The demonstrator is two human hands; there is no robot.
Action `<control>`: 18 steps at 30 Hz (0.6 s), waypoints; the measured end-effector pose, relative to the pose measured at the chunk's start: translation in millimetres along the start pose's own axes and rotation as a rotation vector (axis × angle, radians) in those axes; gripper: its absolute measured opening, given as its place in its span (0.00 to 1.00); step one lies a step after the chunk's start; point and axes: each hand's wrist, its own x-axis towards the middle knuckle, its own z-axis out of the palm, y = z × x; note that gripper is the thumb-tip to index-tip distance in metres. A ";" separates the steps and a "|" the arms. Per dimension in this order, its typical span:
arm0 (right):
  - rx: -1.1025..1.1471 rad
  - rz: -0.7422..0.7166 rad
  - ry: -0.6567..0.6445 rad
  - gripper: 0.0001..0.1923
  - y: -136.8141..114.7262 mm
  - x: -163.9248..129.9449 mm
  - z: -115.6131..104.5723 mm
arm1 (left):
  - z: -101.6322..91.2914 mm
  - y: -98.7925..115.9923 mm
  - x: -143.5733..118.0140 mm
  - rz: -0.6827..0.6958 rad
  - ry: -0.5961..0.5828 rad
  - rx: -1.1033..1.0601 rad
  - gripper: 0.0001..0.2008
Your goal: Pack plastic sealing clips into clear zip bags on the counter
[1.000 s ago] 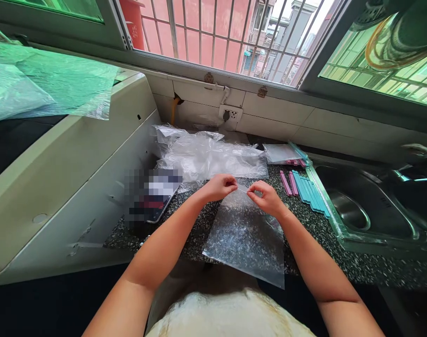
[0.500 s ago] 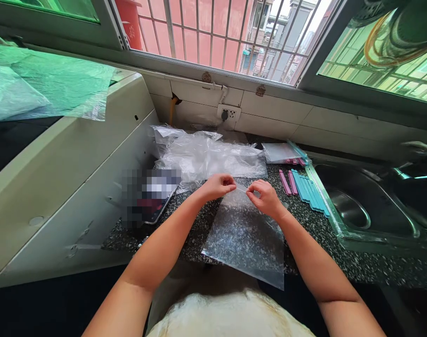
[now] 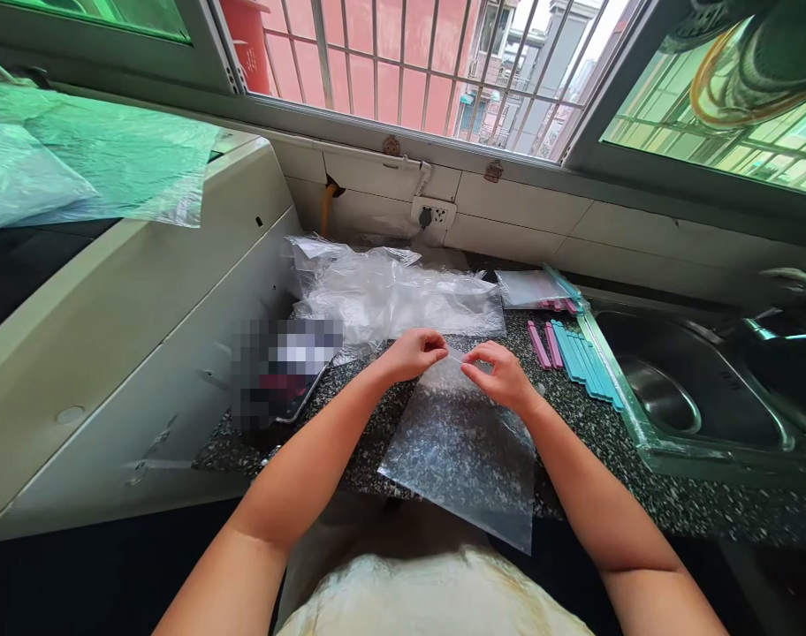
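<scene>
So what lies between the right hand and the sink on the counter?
In the head view, a row of pink and blue sticks lies on the speckled counter between the right hand and the sink.

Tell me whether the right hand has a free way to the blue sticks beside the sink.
Probably yes: the right hand pinches the clear bag, and bare countertop alone lies between it and the blue sticks.

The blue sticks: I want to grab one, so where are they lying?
In the head view, the blue sticks lie on the speckled counter right of the right hand, between the pink sticks and the sink.
</scene>
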 end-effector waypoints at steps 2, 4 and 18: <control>0.022 0.002 0.010 0.05 -1.0 -0.2 0.6 | 1.3 0.6 -0.3 0.020 -0.004 0.007 0.03; 0.030 0.000 0.014 0.06 -1.2 -0.1 1.2 | 2.5 -0.2 -0.2 0.038 -0.007 0.010 0.03; -0.020 -0.013 0.016 0.06 2.0 0.4 2.5 | 5.2 -4.4 0.6 0.055 0.004 0.002 0.04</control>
